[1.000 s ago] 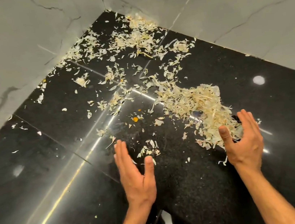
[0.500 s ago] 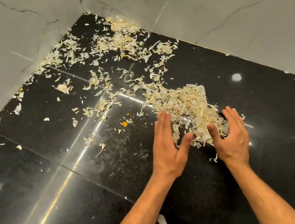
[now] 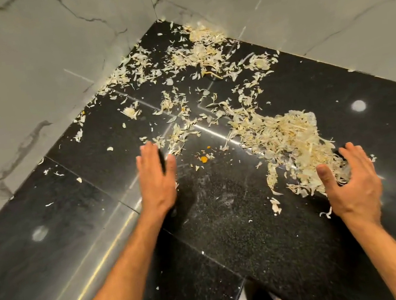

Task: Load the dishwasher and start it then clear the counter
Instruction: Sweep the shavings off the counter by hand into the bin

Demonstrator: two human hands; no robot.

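Note:
Pale dry peels lie scattered over the black granite counter. A thick heap of peels sits at the right, and thinner scraps spread back into the corner. My left hand lies with straight fingers on the counter, its fingertips touching a small cluster of scraps. My right hand is cupped with spread fingers against the near right side of the heap, holding nothing. A small orange bit lies between my hands.
Grey marble walls meet at the far corner and bound the counter on the left and back. The counter's near edge forms an inner corner at the bottom. Bright light reflections streak across the polished surface.
My left hand has left the heap and moved left and farther out to the loose scraps. My right hand has stayed against the heap's right side.

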